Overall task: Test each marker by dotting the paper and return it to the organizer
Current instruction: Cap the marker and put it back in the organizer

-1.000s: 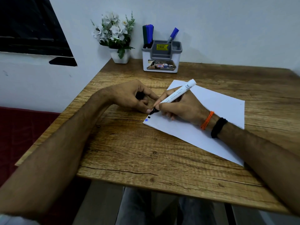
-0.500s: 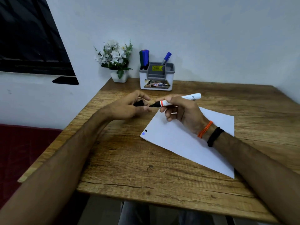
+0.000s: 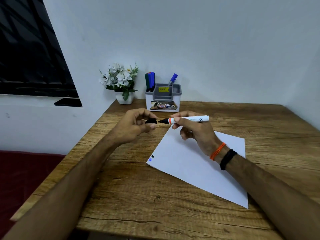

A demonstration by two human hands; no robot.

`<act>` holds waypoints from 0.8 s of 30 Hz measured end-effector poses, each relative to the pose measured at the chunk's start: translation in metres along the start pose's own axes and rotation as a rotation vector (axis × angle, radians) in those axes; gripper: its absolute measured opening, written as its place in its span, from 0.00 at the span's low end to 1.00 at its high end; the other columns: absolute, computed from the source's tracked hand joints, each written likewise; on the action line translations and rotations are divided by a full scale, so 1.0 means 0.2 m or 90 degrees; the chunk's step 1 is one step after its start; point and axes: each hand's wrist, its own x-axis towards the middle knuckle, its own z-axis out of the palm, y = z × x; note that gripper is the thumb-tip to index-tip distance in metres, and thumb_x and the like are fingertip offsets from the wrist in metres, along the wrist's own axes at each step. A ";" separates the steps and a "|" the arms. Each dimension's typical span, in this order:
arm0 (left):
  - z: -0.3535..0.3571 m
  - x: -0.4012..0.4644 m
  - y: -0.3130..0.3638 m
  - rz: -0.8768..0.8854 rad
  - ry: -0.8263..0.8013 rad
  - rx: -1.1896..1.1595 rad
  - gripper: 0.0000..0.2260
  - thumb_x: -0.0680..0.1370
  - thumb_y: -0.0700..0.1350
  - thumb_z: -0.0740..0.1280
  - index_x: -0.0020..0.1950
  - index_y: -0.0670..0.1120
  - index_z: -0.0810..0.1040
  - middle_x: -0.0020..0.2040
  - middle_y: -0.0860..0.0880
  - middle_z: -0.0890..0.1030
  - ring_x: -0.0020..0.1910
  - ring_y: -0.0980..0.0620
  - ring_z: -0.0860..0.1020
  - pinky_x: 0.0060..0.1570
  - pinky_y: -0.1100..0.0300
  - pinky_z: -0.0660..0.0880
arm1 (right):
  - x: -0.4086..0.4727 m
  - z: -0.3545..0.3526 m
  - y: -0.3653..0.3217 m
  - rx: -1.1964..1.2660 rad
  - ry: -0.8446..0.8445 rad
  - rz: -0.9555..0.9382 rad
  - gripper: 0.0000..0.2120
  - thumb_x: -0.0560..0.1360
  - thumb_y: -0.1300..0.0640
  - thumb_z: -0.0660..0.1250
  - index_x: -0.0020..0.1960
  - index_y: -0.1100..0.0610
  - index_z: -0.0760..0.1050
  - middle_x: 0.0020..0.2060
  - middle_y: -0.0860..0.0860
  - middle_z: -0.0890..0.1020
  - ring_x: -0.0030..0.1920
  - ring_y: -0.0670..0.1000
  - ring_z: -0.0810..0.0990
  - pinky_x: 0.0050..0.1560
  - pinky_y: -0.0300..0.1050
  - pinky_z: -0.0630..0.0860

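Observation:
My right hand grips a white marker with a black tip, held level above the table and pointing left. My left hand pinches its black cap, whose mouth sits a short gap from the tip. The white paper lies on the wooden table with a black dot and a blue dot near its left corner. The grey and white organizer stands at the back, with several markers at its left and one blue-capped marker at its right.
A small white pot of white flowers stands left of the organizer by the wall. A dark window is on the left wall. The table's left edge borders a dark red surface.
My right hand lifted the marker off the paper and turned it level; a black dot now shows beside the blue one. My left hand brought the cap up to the tip.

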 end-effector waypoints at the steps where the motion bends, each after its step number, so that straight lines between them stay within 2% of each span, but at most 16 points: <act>1: 0.00 0.00 0.00 0.003 -0.001 0.003 0.09 0.74 0.33 0.70 0.50 0.44 0.79 0.45 0.48 0.82 0.39 0.55 0.82 0.41 0.62 0.80 | 0.00 0.00 0.00 0.001 0.000 -0.002 0.05 0.77 0.59 0.69 0.49 0.58 0.83 0.37 0.55 0.83 0.28 0.49 0.74 0.28 0.39 0.70; 5: 0.01 0.00 0.00 0.007 -0.011 0.004 0.09 0.74 0.34 0.70 0.53 0.41 0.80 0.45 0.48 0.83 0.40 0.56 0.81 0.42 0.62 0.78 | 0.00 -0.02 0.01 0.003 -0.018 0.009 0.09 0.78 0.55 0.66 0.52 0.56 0.84 0.40 0.56 0.85 0.29 0.50 0.75 0.31 0.40 0.71; 8: 0.02 0.00 0.01 0.022 -0.018 -0.011 0.09 0.75 0.34 0.70 0.54 0.39 0.80 0.46 0.47 0.82 0.39 0.57 0.80 0.41 0.64 0.77 | 0.00 -0.03 0.01 0.011 -0.059 0.030 0.16 0.75 0.51 0.63 0.56 0.56 0.83 0.44 0.57 0.86 0.31 0.49 0.77 0.32 0.39 0.73; 10: 0.03 0.00 0.01 0.027 -0.022 -0.020 0.09 0.75 0.34 0.69 0.54 0.41 0.80 0.47 0.46 0.82 0.40 0.57 0.80 0.41 0.64 0.78 | 0.00 -0.03 0.01 0.006 -0.074 0.030 0.15 0.76 0.52 0.63 0.57 0.57 0.82 0.46 0.58 0.86 0.31 0.50 0.78 0.33 0.39 0.74; 12: 0.02 0.00 0.01 0.034 -0.024 -0.011 0.08 0.75 0.36 0.69 0.54 0.43 0.81 0.47 0.46 0.82 0.40 0.55 0.79 0.41 0.62 0.78 | 0.01 -0.02 0.01 -0.001 -0.066 0.025 0.10 0.79 0.56 0.65 0.56 0.58 0.81 0.46 0.58 0.86 0.30 0.50 0.80 0.32 0.39 0.74; 15: 0.01 -0.01 0.01 0.040 -0.009 0.004 0.07 0.77 0.38 0.68 0.53 0.45 0.82 0.44 0.51 0.83 0.38 0.56 0.77 0.40 0.62 0.77 | 0.01 -0.03 0.02 -0.012 -0.029 0.008 0.06 0.78 0.57 0.68 0.51 0.58 0.81 0.42 0.57 0.87 0.25 0.48 0.76 0.28 0.38 0.72; 18: 0.01 0.00 0.02 0.026 0.008 0.001 0.08 0.80 0.42 0.63 0.54 0.45 0.82 0.36 0.55 0.80 0.35 0.57 0.74 0.36 0.65 0.73 | 0.02 -0.04 0.03 -0.049 -0.012 -0.038 0.06 0.76 0.58 0.70 0.51 0.58 0.83 0.36 0.55 0.85 0.24 0.46 0.72 0.25 0.36 0.69; 21: 0.05 0.00 0.02 -0.015 0.003 -0.049 0.16 0.83 0.48 0.56 0.54 0.41 0.81 0.31 0.55 0.74 0.32 0.58 0.70 0.32 0.67 0.68 | 0.02 -0.03 0.04 -0.078 -0.024 -0.061 0.08 0.76 0.60 0.70 0.53 0.62 0.82 0.34 0.53 0.83 0.24 0.44 0.71 0.24 0.35 0.68; 24: 0.09 -0.01 0.03 -0.013 -0.002 -0.065 0.16 0.84 0.45 0.54 0.55 0.39 0.78 0.33 0.49 0.70 0.30 0.59 0.67 0.30 0.67 0.66 | 0.02 -0.01 0.06 -0.096 -0.054 -0.061 0.08 0.78 0.60 0.68 0.53 0.63 0.80 0.31 0.49 0.80 0.24 0.44 0.69 0.24 0.35 0.66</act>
